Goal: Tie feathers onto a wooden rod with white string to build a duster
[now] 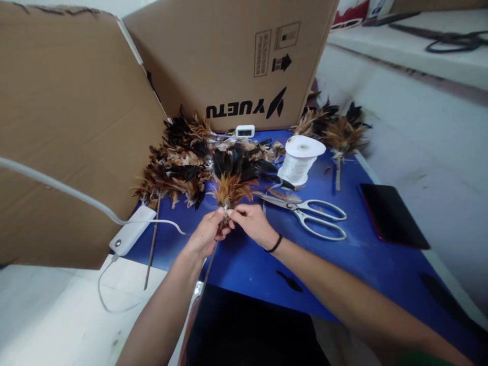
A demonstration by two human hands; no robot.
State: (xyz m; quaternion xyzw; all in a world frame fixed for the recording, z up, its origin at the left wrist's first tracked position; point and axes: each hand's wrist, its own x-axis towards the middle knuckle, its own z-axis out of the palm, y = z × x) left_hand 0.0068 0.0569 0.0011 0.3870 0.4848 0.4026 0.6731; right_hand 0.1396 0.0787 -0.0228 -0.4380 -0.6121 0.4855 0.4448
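Brown feather bunch (pixel 230 190) held — scissors (pixel 309 215), spool (pixel 300 161) beside.

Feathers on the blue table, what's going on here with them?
A person's left hand and right hand both pinch the base of a brown feather bundle on a thin stick, just above the blue table. A pile of feathers lies behind it; scissors and a spool of white string sit to the right, untouched.

Bright, even indoor light, soft shadows, edges bowed by wide-angle distortion.
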